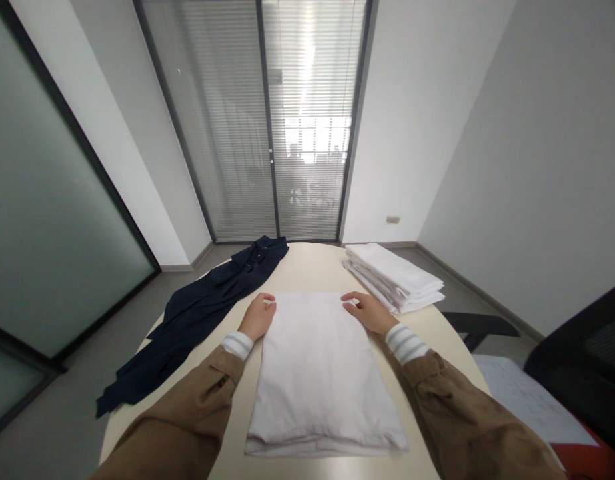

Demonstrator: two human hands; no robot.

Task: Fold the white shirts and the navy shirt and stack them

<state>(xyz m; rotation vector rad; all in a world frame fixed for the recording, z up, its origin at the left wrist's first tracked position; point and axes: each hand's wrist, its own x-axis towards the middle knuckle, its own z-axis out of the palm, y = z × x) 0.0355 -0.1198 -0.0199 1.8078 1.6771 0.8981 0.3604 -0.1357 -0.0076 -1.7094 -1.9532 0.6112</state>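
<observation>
A folded white cloth (320, 367) lies flat on the pale round table (307, 267) straight in front of me. My left hand (258, 315) rests at the cloth's far left corner with its fingers curled round the edge. At the far right corner my right hand (368, 311) pinches the cloth's edge between thumb and fingers. Both arms wear brown sleeves with striped cuffs.
A dark navy garment (202, 313) is spread along the table's left side and hangs over its edge. A stack of folded white cloths (393, 275) sits at the far right. A black chair (582, 360) stands to the right; glass doors with blinds are behind the table.
</observation>
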